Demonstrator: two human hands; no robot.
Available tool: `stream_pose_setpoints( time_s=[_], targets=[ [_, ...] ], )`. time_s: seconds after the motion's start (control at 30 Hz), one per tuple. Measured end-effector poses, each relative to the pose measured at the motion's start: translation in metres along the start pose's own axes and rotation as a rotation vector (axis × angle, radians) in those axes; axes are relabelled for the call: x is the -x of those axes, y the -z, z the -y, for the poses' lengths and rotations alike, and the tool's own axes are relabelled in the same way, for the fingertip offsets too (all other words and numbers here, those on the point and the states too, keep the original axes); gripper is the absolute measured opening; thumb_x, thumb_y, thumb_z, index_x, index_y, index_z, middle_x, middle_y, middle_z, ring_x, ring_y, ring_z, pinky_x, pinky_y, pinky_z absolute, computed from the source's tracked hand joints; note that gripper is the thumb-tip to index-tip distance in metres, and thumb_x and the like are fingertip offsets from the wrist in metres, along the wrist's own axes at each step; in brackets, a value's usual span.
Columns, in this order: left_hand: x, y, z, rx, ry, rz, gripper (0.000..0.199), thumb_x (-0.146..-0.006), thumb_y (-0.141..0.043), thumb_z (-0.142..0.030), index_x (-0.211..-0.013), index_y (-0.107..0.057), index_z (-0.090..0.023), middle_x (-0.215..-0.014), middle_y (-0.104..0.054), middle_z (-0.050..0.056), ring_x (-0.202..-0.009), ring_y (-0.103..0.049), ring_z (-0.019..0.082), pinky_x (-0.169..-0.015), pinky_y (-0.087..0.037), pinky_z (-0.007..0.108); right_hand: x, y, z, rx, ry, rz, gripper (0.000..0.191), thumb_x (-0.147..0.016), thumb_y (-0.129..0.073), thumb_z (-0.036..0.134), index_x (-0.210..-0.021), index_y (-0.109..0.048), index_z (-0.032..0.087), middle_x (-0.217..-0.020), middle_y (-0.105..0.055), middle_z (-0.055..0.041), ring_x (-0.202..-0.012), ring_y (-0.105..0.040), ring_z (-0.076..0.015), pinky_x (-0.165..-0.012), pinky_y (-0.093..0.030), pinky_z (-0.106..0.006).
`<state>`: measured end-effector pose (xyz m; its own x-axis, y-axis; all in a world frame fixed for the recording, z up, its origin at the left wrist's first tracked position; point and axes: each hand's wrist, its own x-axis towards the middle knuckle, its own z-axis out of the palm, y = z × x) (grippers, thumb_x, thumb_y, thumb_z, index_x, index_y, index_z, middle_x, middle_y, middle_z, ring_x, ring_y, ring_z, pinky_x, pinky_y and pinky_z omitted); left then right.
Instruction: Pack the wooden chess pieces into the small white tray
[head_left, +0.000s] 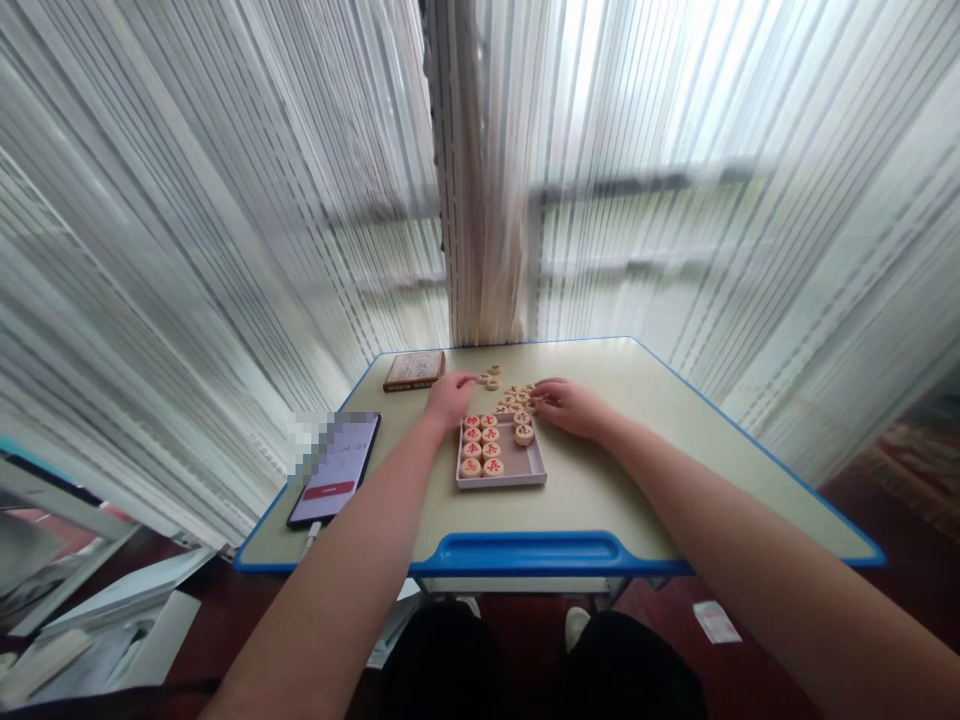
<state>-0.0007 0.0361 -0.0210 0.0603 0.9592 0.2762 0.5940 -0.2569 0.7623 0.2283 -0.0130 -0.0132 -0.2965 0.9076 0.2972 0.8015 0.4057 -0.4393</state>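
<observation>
Fingers first: the left hand (pixel 448 398) has its fingertips bunched close together right by 3 loose pieces (pixel 492 384) at the back, but from where I'm standing I can't tell if it's pinching anything. The right hand (pixel 571 405) has its fingers curved over the right edge of a messy pile of round game pieces (pixel 516 398), and I can't tell if they've got a grip on any of them either.

Just in front of the pile is a shallow white-sided box (pixel 534 464). On its left side there are 2 columns of red-marked pieces (pixel 490 436), 4 showing in each, and in the far right corner you get a couple of dark-marked pieces (pixel 523 435). Near right part is bare.

All of it's on a pale green counter (pixel 675 470) with blue trim. A brown patterned box (pixel 414 369) is at the back left, and a tablet (pixel 339 468) with a white cable (pixel 311 537) lies by the left edge. Striped curtains (pixel 300 200) hang behind everything.
</observation>
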Motion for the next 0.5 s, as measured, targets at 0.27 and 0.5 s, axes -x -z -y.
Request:
stream_pose_setpoints(
  time_s=[0.27,0.5],
  targets=[
    [-0.002,-0.008,0.008,0.250,0.032,0.057,0.035,-0.080,-0.050,-0.031,-0.098,-0.072,-0.011,-0.105,-0.071,0.012,-0.100,-0.063,0.021,-0.093,-0.045,0.033,0.002,-0.008,0.008,-0.085,0.083,-0.045,0.022,-0.079,-0.056,0.014,-0.090,-0.074,0.019,-0.111,-0.067,-0.0094,-0.102,-0.063,-0.0193,-0.096,-0.048,-0.034],
    [0.005,-0.010,-0.003,0.319,-0.049,0.057,0.027,-0.074,-0.053,-0.024,-0.087,-0.074,-0.014,-0.095,-0.073,0.010,-0.094,-0.064,0.021,-0.091,-0.046,0.034,-0.050,-0.009,0.021,0.049,-0.230,-0.002,0.046,-0.077,-0.041,0.003,-0.109,-0.069,0.020,-0.082,-0.071,-0.0047,-0.067,-0.065,-0.0161,-0.068,-0.053,-0.029]
  ],
)
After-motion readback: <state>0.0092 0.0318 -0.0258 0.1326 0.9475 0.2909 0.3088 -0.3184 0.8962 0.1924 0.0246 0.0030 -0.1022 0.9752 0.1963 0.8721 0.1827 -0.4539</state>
